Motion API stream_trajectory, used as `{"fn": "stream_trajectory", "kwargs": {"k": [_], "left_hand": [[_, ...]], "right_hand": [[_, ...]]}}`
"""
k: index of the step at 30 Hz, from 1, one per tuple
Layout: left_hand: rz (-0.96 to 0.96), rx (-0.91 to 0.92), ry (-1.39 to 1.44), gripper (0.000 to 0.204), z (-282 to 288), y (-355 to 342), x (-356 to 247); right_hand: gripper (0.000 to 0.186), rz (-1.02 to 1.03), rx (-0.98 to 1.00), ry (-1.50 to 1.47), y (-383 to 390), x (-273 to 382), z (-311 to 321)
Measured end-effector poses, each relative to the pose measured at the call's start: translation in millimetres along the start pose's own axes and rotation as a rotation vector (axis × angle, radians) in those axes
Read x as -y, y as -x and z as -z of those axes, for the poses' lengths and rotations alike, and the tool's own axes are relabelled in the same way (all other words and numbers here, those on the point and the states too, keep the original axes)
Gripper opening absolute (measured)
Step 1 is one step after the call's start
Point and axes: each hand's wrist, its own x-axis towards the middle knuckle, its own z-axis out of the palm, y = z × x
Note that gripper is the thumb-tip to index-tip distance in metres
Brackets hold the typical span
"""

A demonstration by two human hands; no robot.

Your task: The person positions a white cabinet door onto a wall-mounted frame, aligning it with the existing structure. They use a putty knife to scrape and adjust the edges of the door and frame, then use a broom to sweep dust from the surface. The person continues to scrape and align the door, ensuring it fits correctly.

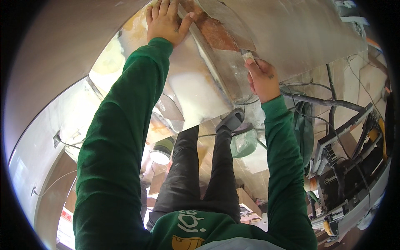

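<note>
My left hand [167, 23] lies spread on a dusty, pale board [185, 60] at the top of the view, beside a long narrow strip [206, 56]. In my right hand [265, 80] is the pale handle of a flat-bladed scraper [247, 56], pinched between thumb and fingers. The scraper's tip meets the lower edge of a peeled-looking grey sheet [233, 25]; how far the blade reaches under it is hidden. Next to that sheet a reddish-brown surface [212, 31] shows, streaked with dust.
A large grey panel [308, 35] spans the upper right. Black cables [306, 85] and a metal-framed machine [346, 146] stand at the right. Below are a green tub [245, 143], a round lamp [160, 156] and my sandalled foot [231, 119]. A curved panel [54, 54] borders the left.
</note>
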Motion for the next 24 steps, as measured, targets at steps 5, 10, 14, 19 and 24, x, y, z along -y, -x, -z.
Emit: {"fn": "stream_trajectory", "kwargs": {"k": [5, 10, 14, 19, 24], "left_hand": [[-0.01, -0.008, 0.025, 0.07, 1.8, 0.0, -3.0], [-0.021, -0.023, 0.005, 0.073, 0.2, 3.3, -0.7], [-0.058, -0.024, 0.037, 0.075, 4.5, 2.5, -9.2], [-0.237, -0.078, 0.202, 0.066, 9.5, 12.9, -28.7], [-0.485, -0.047, 0.409, 0.06, 17.4, -18.6, -77.2]], "right_hand": [[0.039, 0.204, -0.031, 0.206, -25.3, -9.9, 1.4], [0.037, 0.004, 0.041, -0.005, -15.6, 8.0, -2.1], [0.033, -0.05, 0.06, 0.026, 2.7, 42.2, -4.0], [0.033, -0.001, 0.102, 0.043, 7.5, 81.7, 0.9], [0.033, 0.024, 0.131, 0.072, 6.8, 55.9, 16.1]]}}
